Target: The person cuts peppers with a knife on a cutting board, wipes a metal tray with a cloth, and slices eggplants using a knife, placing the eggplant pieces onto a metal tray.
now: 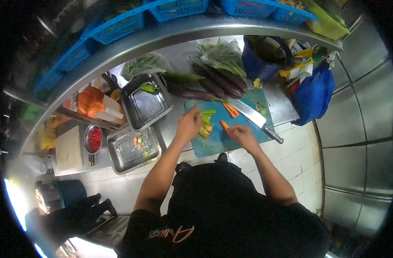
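A green-blue cutting board (199, 147) lies on the steel counter in front of me. My left hand (189, 125) is at its left edge, fingers curled against cut green pepper pieces (206, 122). In the fingertips of my right hand (244, 137) is an orange pepper piece (225, 126), held just over the board. Another orange pepper half (231, 110), cut side up, rests near the board's top edge. A large kitchen knife (250, 112) lies diagonally on the right side, its black handle past the board's edge. Small green scraps (260, 107) sit beside the blade.
Behind the board lie several eggplants (220, 81) and bagged greens (224, 56). Left are a steel tray (145, 122) with a green pepper, a second tray (134, 165) with scraps, and a pan of red chillies (94, 139). A steel shelf (170, 30) overhangs. Another person's legs (97, 208) show lower left.
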Motion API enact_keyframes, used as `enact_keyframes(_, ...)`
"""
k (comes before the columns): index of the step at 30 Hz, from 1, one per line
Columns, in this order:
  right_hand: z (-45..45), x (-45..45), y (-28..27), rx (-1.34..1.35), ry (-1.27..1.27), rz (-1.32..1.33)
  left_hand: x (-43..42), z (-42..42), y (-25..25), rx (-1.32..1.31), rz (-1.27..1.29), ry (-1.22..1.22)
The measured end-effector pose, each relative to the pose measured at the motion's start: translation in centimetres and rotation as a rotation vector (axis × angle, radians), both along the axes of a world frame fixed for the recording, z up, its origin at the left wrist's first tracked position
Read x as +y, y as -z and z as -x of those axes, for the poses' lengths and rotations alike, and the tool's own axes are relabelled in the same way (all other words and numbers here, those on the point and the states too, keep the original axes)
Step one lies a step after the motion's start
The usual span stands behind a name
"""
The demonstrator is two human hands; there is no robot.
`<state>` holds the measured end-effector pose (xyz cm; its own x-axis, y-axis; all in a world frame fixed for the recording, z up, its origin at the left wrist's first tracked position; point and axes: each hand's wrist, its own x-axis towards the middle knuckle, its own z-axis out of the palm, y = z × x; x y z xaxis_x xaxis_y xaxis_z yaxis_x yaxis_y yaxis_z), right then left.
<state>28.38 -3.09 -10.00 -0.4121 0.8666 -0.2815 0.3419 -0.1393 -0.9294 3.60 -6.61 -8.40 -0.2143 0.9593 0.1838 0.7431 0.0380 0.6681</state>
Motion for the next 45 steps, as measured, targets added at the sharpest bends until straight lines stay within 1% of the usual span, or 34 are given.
enact_keyframes(1, -0.5, 0.0, -0.3, -0.032, -0.001, 0.01, 0.7, -0.3, 0.6, 0.146, -0.022, 0.006)
enact_keyframes(4, -1.0, 0.0, -1.1, -0.107, -0.028, 0.029, 0.1, 0.0, 1.1, 0.304, 0.197, 0.008)
enact_keyframes(6, -0.3, 0.0, -0.8, -0.138, -0.081, 0.031, -0.8, -0.1, 1.8, 0.219, 0.253, -0.014)
enact_keyframes(7, 0.5, 0.0, -0.8, -0.129, -0.144, -0.01, -1.1, 0.1, 2.3, 0.176, 0.278, -0.025)
enact_keyframes(9, 2.4, -0.3, -0.6, -0.116, -0.265, -0.089, -1.6, 0.4, 3.2, 0.107, 0.254, -0.037)
enact_keyframes(10, 3.6, -0.3, 0.3, -0.183, -0.302, -0.141, -1.9, 0.4, 3.6, 0.068, 0.24, -0.044)
enact_keyframes(13, 6.0, -0.4, 3.1, -0.439, -0.268, -0.626, -2.8, 0.1, 4.4, -0.217, 0.256, -0.076)
enact_keyframes(15, 6.8, 0.5, 4.6, -0.272, -0.2, -0.331, -3.8, 0.1, 5.6, -0.195, 0.164, -0.047)
enact_keyframes(16, 7.7, 0.7, 4.3, -0.199, -0.174, -0.178, -4.5, 0.3, 5.3, -0.186, 0.119, -0.035)
enact_keyframes(17, 8.4, 0.4, 4.0, -0.15, -0.173, -0.127, -5.4, 0.7, 4.9, -0.313, 0.156, -0.098)
enact_keyframes(19, 9.2, -0.9, 0.6, -0.07, -0.152, -0.026, -6.9, 0.7, -0.3, -0.584, 0.215, -0.199)
enact_keyframes(20, 10.2, -1.7, 0.0, -0.028, -0.182, -0.034, -7.8, 1.2, -3.0, -0.42, 0.246, -0.242)
enact_keyframes(23, 15.1, -4.1, -1.7, 0.059, -0.304, -0.322, -11.6, 4.6, -3.8, -0.442, 0.067, -0.281)
enact_keyframes(24, 17.1, -4.6, -3.4, -0.035, -0.357, -0.253, -12.9, 5.8, -4.0, -0.539, 0.046, -0.338)
enact_keyframes(27, 23.5, -6.6, -2.9, 0.057, -0.465, -0.344, -16.4, 10.0, -4.0, -0.48, -0.066, -0.424)
enact_keyframes(28, 25.4, -7.3, -3.1, 0.03, -0.497, -0.356, -17.3, 11.4, -3.3, -0.548, -0.121, -0.472)
enact_keyframes(31, 30.3, -9.4, -3.0, -0.023, -0.567, -0.385, -19.9, 15.1, -2.6, -0.455, -0.128, -0.562)
enact_keyframes(33, 32.7, -10.6, -2.2, -0.024, -0.568, -0.392, -21.1, 16.6, -1.7, -0.467, -0.119, -0.587)
enact_keyframes(35, 34.3, -11.5, -2.3, -0.025, -0.574, -0.428, -22.0, 17.6, -1.2, -0.454, -0.059, -0.615)
enact_keyframes(38, 35.8, -11.7, -0.9, -0.028, -0.584, -0.418, -22.4, 18.6, -0.9, -0.462, -0.12, -0.615)
enact_keyframes(40, 36.3, -11.5, -0.6, -0.034, -0.582, -0.386, -22.4, 18.9, -0.9, -0.404, -0.164, -0.589)
enact_keyframes(43, 36.4, -11.6, -1.0, -0.086, -0.617, -0.527, -22.2, 19.2, -0.8, -0.267, -0.193, -0.564)
enact_keyframes(45, 36.3, -11.8, -1.9, -0.078, -0.614, -0.566, -22.0, 19.5, -0.9, -0.17, -0.191, -0.535)
